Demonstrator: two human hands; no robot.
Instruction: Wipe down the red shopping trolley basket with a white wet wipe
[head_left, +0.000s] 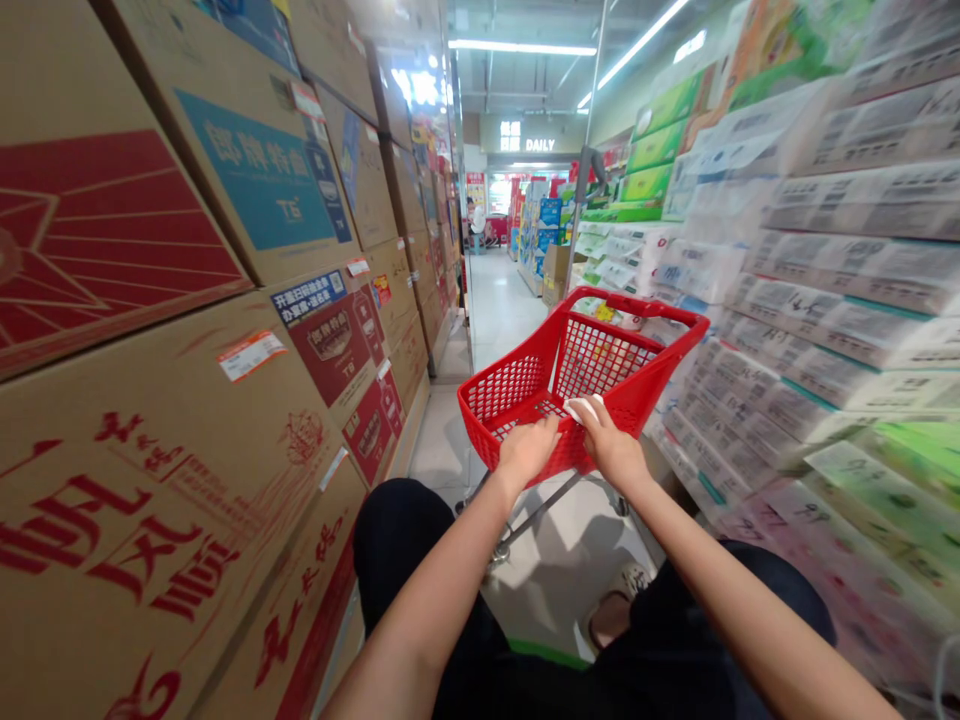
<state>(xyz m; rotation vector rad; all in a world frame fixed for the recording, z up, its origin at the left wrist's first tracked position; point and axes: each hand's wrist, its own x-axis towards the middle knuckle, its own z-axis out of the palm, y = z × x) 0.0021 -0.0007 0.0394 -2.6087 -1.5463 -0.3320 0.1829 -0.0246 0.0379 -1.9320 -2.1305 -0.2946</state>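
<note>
A red plastic shopping cart (517, 382) with perforated basket walls stands in front of my knees on metal legs with casters. My left hand (527, 450) is closed over the basket's near rim. Just to its right, my right hand (611, 452) pinches a small white wipe or folded tissue (582, 409) against the same rim; which of the two it is I cannot tell. The fingertips of both hands are partly hidden behind the rim. The cart's handle bar (637, 305) rises at the far right side, and no hand touches it.
Stacked cardboard cartons (247, 420) wall the left side. On the right rise piles of plastic-wrapped tissue packs (840, 280), blurred at the edge. Ahead is a glass panel (517, 60), then a tiled aisle (491, 285) with shelves and a seated person (478, 217) far off.
</note>
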